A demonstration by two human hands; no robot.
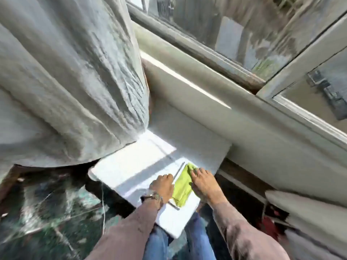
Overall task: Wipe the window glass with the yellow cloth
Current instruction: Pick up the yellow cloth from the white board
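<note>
Step in hand, by my reading: readying cloth, wiping not yet begun. Folded yellow-green fabric cloth [183, 185] lying on white flat worktop [131, 166], well below window glass [234, 29].

Left hand [163, 187] resting palm-down just left of cloth, fingers curled; whether its grip is pinching cloth edge, cannot tell.

Right hand [203, 182] pressing flat on cloth's right edge, fingers spread, grip open, nothing clasped.

Next move probably calling for gathering cloth into one hand, then lifting toward glass.
</note>
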